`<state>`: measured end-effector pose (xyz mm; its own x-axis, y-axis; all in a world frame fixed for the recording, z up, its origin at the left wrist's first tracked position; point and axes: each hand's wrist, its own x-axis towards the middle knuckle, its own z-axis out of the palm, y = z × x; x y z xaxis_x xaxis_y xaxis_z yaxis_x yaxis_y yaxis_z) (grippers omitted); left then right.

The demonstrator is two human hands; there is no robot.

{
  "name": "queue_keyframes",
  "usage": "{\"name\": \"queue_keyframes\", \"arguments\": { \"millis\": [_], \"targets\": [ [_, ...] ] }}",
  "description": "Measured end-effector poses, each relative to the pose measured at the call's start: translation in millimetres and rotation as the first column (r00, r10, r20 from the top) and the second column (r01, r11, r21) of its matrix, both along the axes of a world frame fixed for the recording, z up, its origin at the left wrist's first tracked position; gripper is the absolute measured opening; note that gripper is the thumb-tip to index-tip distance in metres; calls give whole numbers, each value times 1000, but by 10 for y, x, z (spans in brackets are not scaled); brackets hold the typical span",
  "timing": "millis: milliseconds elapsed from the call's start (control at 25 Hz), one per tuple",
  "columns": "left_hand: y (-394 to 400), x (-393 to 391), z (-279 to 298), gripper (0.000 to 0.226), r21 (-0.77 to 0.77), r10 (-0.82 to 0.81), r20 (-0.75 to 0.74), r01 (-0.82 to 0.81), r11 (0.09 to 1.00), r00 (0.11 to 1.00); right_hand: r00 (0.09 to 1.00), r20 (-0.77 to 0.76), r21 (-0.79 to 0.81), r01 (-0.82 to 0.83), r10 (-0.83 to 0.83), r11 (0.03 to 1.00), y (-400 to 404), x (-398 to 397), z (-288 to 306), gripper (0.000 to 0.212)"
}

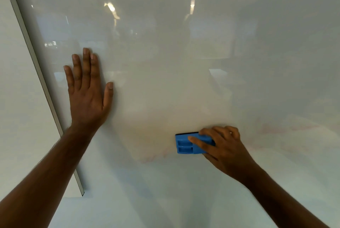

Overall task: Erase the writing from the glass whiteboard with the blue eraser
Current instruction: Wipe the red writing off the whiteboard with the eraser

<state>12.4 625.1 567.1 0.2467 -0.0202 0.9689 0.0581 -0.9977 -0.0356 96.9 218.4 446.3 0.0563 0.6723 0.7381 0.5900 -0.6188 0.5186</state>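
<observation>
The glass whiteboard fills almost the whole view and reflects ceiling lights. My right hand grips the blue eraser and holds it against the glass at the lower middle, fingers curled over its top and thumb across its face. My left hand lies flat on the glass at the left, fingers straight and pointing up. Faint pinkish-red smears show on the glass to the right of the eraser, and a thinner smear lies below and left of it. No sharp writing is visible.
The board's metal left edge runs diagonally from the top left down to a lower corner. A plain white wall lies beyond that edge and below the board.
</observation>
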Motion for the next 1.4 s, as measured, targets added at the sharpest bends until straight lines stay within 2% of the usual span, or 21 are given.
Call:
{"name": "queue_keyframes", "arguments": {
  "millis": [80,200,360,520,680,760,880,1080,1200,1320,1400],
  "targets": [
    [-61,10,-46,70,-19,-19,-3,19,1000,1000,1000,-5,39,18,-18,999,-233,52,79,60],
    [-141,14,-89,69,-33,-19,-20,18,999,1000,998,-40,207,52,-45,977,-448,115,444,63],
    [-491,133,-69,71,26,-2,-41,3,1000,999,997,-80,324,39,-13,945,-224,121,690,63],
    [-962,304,8,75,29,-15,-31,15,999,999,999,-35,193,-19,26,981,-130,85,336,58],
    [-1168,355,41,76,41,-31,-56,33,999,998,1000,-22,-11,14,-14,1000,-547,164,-129,64],
    [-1281,376,49,74,27,-47,-56,48,998,997,999,-30,13,42,-41,999,-815,240,-104,63],
    [-1423,400,67,72,-8,-47,-61,46,999,997,997,-37,156,74,-69,985,-1121,321,276,60],
    [-1686,494,178,73,10,-37,-57,38,999,998,994,-109,324,55,-21,944,-864,316,582,61],
    [-1883,582,231,72,34,-41,-49,43,999,998,997,-78,236,16,3,972,-815,305,340,55],
    [-1989,626,226,73,46,-55,-52,57,997,997,998,-51,91,31,-26,995,-1074,348,0,55],
    [-2034,641,200,74,64,-47,-64,51,997,997,997,-44,69,60,-57,996,-1340,408,-99,57]
  ]
}}
